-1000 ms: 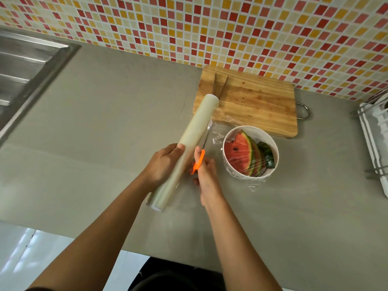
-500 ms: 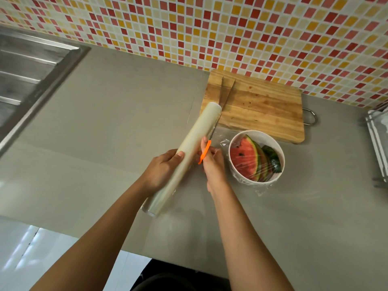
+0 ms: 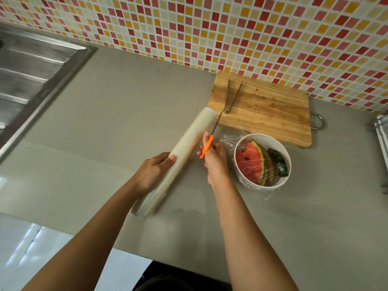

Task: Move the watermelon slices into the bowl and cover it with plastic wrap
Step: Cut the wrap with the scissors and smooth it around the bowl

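Clear plastic wrap is stretched over the white bowl of watermelon slices on the grey tabletop, just before the wooden cutting board. The left hand grasps the wrap roll; the right hand clasps orange-handled scissors at the roll's far edge.
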`<state>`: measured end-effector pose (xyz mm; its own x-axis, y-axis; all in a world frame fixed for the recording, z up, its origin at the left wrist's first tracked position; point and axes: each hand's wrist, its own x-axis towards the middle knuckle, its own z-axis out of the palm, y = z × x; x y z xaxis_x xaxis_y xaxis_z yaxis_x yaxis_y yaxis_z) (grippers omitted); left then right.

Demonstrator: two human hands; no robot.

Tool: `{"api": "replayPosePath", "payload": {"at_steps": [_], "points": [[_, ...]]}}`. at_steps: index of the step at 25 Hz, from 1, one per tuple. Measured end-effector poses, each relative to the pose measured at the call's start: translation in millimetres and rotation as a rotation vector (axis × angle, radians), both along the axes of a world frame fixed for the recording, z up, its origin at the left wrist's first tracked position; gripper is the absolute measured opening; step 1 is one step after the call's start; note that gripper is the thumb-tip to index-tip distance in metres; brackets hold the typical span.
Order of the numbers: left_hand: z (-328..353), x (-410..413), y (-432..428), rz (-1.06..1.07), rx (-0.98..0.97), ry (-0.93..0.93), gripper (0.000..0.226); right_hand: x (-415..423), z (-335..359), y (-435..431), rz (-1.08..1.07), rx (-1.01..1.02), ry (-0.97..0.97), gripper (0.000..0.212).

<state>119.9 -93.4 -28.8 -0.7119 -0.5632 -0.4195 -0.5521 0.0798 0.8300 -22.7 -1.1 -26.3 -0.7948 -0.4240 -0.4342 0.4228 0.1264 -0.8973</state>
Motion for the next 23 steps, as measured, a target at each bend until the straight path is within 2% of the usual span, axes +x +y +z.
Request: {"api": "replayPosePath", "payload": {"at_steps": [5,9,11,15,17,20,23], "points": [[-1.3,14.0,-9.7,0.005,0.054,0.018,0.028,-1.1,1.1,-10.4,-0.036,0.044,-0.058,0.035],[-1.0,27.8,-13.1,0.135,0.176,0.079,0.026,11.4,0.5,-7.7,-0.029,0.076,0.001,0.027],[-0.9,29.6,-13.7,0.161,0.128,0.053,0.024,29.6,-2.9,5.2,0.083,0.21,0.09,0.027],[-4.0,12.7,-12.2,0.131,-0.059,0.023,0.032,50.7,-6.5,30.5,0.314,0.596,0.548,0.023],[-5.2,4.1,-7.9,0.103,-0.153,0.018,0.036,53.1,-4.9,31.6,0.422,0.75,0.685,0.024],[-8.7,1.7,-0.1,0.089,-0.207,0.009,0.037,60.3,-6.9,31.8,0.503,0.84,0.713,0.029],[-12.0,1.6,4.3,0.085,-0.268,0.003,0.036,73.0,-11.4,36.2,0.458,0.817,0.704,0.03]]}}
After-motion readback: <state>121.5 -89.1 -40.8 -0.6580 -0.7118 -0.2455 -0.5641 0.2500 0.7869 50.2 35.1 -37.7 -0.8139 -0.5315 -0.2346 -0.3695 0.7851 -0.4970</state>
